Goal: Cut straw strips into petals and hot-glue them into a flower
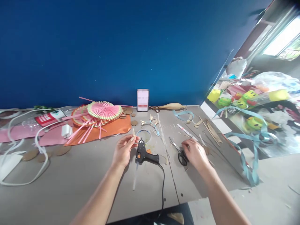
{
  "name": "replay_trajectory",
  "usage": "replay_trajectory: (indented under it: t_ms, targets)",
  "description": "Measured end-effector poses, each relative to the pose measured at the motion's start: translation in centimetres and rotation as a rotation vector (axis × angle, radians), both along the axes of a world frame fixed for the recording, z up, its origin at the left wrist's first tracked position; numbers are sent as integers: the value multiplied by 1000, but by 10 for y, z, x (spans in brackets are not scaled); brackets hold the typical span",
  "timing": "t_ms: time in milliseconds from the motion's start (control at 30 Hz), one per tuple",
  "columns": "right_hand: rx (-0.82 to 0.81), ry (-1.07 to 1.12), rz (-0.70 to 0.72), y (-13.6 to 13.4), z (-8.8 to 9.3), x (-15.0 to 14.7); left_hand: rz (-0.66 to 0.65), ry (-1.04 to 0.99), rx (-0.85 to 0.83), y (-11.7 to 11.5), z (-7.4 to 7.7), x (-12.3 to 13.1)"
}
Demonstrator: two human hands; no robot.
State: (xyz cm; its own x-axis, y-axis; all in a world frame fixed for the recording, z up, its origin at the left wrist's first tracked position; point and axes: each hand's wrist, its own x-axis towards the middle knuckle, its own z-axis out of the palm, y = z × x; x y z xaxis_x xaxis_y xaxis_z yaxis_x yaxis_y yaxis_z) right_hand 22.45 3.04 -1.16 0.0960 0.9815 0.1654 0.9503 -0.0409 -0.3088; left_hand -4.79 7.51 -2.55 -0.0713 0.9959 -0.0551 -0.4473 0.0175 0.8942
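My left hand [125,148] pinches a small pale strip of dried husk [133,132] upright between thumb and fingertips. Just right of those fingers, a black hot glue gun [143,153] lies on the table, nozzle pointing away and a clear glue stick [135,178] sticking out toward me. My right hand [195,153] is low over the table with curled fingers on the handle of black scissors [182,158]; the fingers cover part of the handle. A light blue hoop [144,135] lies beyond the glue gun, near a blue-wrapped piece with pale husk petals [152,122].
Pink paper fans [105,111] rest on orange sheets [112,128] at the left, beside a white cable [35,137]. A phone-like panel [142,100] leans on the blue wall. Blue ribbon [253,156] hangs at the right edge. The glue gun's cord [163,181] runs toward me.
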Motion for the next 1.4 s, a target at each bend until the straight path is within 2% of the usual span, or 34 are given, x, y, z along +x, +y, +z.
replay_trajectory:
  t_ms: [133,333,367,433,533,600,700,833,1033,1100,1167,1267,1400]
  targets:
    - [-121,-50,-79,6,-3,22,-28,3,2,0,-1,1]
    - [-113,43,-59,15,0,10,-58,-5,-7,-1,-1,3]
    - [-99,155,-45,17,2,4,-65,-3,-15,-2,0,3]
    - [-105,567,-1,22,7,-11,-80,-2,-42,-3,2,5]
    - [-294,1270,105,27,13,-42,-112,-31,-80,-5,5,7]
    - [-437,1514,179,31,16,-65,-127,-46,-92,-5,5,7]
    - [-515,1644,229,35,18,-94,-132,-44,-103,-5,4,7]
    - [-443,1619,273,41,19,-116,-164,-58,-100,-6,6,7]
    - [-384,1477,278,45,19,-124,-155,-63,-95,-6,10,6]
    - [-251,1270,260,43,18,-125,-150,-60,-95,-5,10,6]
    - [-60,969,257,39,17,-125,-146,-60,-98,-5,11,6]
    - [194,584,312,34,18,-124,-146,-53,-113,-6,12,6]
    - [352,430,411,30,19,-124,-174,-38,-130,-8,14,6]
